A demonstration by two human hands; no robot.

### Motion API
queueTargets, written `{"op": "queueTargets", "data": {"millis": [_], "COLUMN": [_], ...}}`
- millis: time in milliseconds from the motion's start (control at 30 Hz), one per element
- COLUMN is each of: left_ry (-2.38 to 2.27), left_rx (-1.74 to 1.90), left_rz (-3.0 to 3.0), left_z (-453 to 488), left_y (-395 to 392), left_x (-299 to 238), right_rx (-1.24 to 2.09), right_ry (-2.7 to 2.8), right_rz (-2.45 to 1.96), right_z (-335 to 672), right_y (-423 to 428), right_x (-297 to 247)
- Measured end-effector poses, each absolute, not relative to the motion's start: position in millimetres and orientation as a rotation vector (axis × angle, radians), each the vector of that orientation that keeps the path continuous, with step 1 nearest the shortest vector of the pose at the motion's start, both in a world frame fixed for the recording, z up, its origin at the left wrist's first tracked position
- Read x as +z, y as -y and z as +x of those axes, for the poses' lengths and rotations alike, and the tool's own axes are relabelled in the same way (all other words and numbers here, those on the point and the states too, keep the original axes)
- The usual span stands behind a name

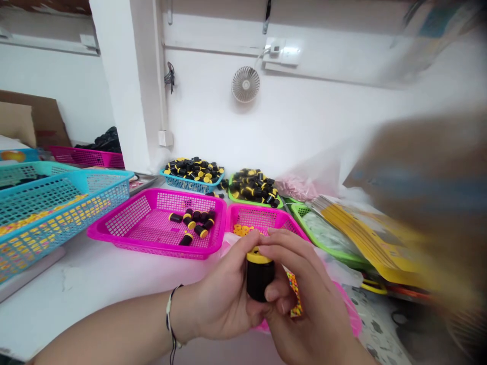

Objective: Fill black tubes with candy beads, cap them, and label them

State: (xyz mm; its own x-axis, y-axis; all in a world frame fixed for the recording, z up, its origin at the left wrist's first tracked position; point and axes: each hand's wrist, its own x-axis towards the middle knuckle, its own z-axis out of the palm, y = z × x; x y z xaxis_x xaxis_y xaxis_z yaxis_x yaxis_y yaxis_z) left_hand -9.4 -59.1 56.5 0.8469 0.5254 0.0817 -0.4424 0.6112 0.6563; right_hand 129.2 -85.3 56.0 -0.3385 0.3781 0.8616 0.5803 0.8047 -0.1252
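Hands [224, 301] grip black yellow-topped canister [260, 281]; yellow packaging [375, 248] print too blurred.

Wall [213, 126]: bright, near white; upper strip dimmer and greyer
Socket panel [291, 55]: glare patch, detail partly washed out
Fan [245, 84]: sharp enough, faint soft shadow below
Pillar [114, 76]: left face bright, right face greyer
Tabletop [114, 284]: evenly lit, pinkish cast near the pink basket [152, 248]
Black container [260, 281]: dark, little surface detail
Fingers [304, 253]: clear, soft shading
Brown shape at right [418, 192]: heavy smear — cannot identify
Yellow packets [365, 243]: left part readable, right part blurred
Edges: wide-angle stretch — right side worst
Light source: out of view
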Motion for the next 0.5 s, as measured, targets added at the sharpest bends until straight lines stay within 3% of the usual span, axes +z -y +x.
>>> {"op": "queueTargets", "data": {"millis": [500], "left_ry": [-0.044], "left_rx": [0.601], "left_rz": [0.567], "left_z": [-12.2], "left_y": [63.4], "left_x": [53.0], "right_rx": [-0.278], "right_ry": [2.043], "right_rz": [-0.619], "right_z": [125.8], "right_y": [88.9], "right_x": [51.0]}}
